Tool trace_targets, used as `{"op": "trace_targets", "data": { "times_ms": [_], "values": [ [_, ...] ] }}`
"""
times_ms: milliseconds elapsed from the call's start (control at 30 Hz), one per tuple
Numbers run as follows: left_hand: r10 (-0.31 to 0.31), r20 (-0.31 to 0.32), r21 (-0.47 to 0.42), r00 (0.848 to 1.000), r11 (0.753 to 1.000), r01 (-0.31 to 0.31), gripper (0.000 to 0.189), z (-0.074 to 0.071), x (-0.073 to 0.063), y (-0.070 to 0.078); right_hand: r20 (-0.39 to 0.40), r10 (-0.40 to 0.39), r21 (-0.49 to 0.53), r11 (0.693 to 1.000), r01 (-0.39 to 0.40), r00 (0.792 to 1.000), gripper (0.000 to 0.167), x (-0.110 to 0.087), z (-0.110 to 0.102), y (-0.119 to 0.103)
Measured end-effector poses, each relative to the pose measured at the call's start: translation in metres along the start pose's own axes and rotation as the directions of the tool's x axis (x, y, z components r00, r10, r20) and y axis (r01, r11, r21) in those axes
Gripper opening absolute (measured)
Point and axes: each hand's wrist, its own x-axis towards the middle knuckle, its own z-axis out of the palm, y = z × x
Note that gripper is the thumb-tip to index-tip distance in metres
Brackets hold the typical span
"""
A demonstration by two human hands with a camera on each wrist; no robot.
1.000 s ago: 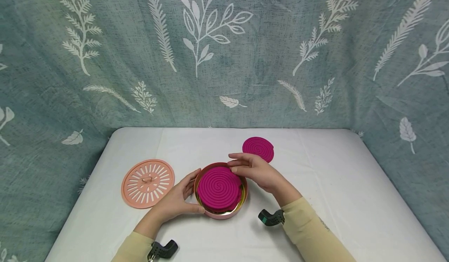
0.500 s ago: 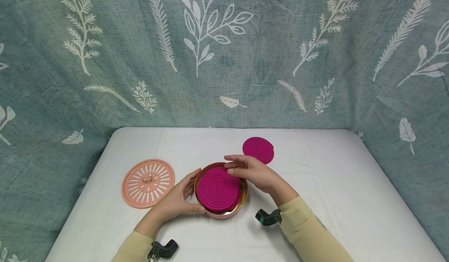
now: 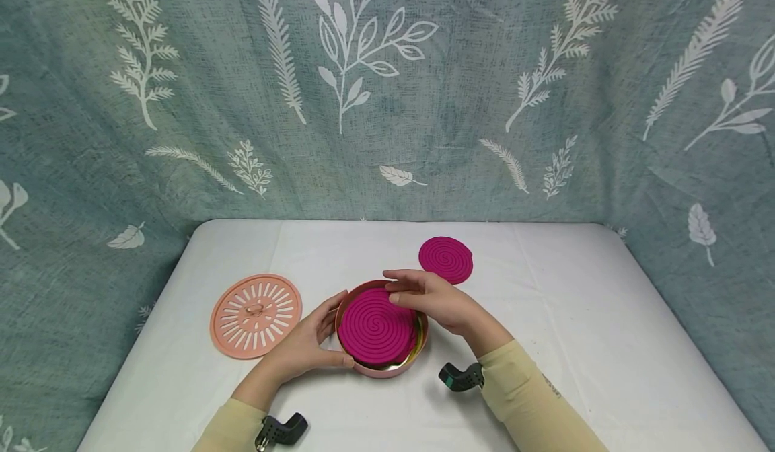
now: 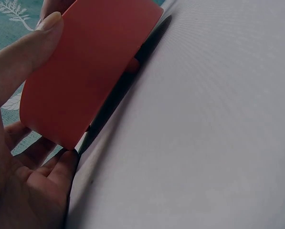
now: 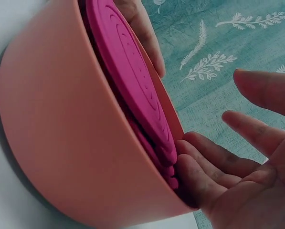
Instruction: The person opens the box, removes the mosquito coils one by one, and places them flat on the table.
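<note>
A round salmon-pink mosquito coil holder stands on the table with a stack of magenta mosquito coils inside. The top coil lies off-centre toward the left of the holder. My left hand grips the holder's left side, thumb in front and fingers behind; the left wrist view shows the thumb along the outer wall. Over the right rear rim is my right hand. In the right wrist view its lower fingers reach inside the rim and touch the coils' edge, while the thumb and index finger extend apart.
A slotted salmon-pink lid with a small metal piece at its middle lies left of the holder. Another magenta mosquito coil lies behind the right hand. A leaf-patterned curtain hangs beyond the white table.
My right hand has moved a little left and toward me over the holder, and the top coil has shifted slightly left. The left hand and holder have stayed in place.
</note>
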Motion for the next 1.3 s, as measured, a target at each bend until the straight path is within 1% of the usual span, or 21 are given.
{"op": "trace_targets", "data": {
  "times_ms": [200, 367, 533, 700, 1000, 1167, 1300],
  "values": [
    [0.001, -0.001, 0.002, 1.000, 1.000, -0.001, 0.118, 0.0003, -0.0006, 0.0007, -0.007, 0.004, -0.006, 1.000, -0.004, 1.000, 0.053, -0.0004, 0.0018, -0.0029],
    [0.017, 0.001, 0.001, 1.000, 1.000, -0.017, 0.117, 0.0002, -0.0007, 0.0001, -0.019, 0.003, 0.016, 1.000, -0.003, 1.000, 0.052, -0.0001, 0.0020, -0.0019],
    [0.011, 0.007, -0.012, 1.000, 1.000, -0.011, 0.117, -0.0002, -0.0006, -0.0001, -0.031, 0.003, 0.038, 0.999, -0.002, 1.000, 0.051, -0.0003, 0.0018, -0.0020],
    [0.009, 0.009, -0.015, 1.000, 1.000, -0.009, 0.117, -0.0006, -0.0005, -0.0002, -0.043, 0.004, 0.072, 0.997, -0.001, 0.999, 0.052, -0.0003, 0.0019, -0.0004],
    [-0.006, -0.001, 0.004, 1.000, 1.000, 0.006, 0.119, -0.0003, -0.0003, 0.0001, -0.085, 0.029, 0.130, 0.991, -0.018, 0.996, 0.051, 0.0001, 0.0021, 0.0018],
    [0.002, 0.003, 0.004, 1.000, 1.000, -0.002, 0.119, -0.0005, -0.0006, -0.0001, -0.110, 0.037, 0.177, 0.984, -0.017, 0.993, 0.051, -0.0002, 0.0021, 0.0020],
    [0.012, 0.009, -0.004, 1.000, 1.000, -0.012, 0.118, -0.0006, -0.0009, -0.0001, -0.109, 0.023, 0.184, 0.983, -0.002, 0.994, 0.050, -0.0004, 0.0020, 0.0036]
  ]
}}
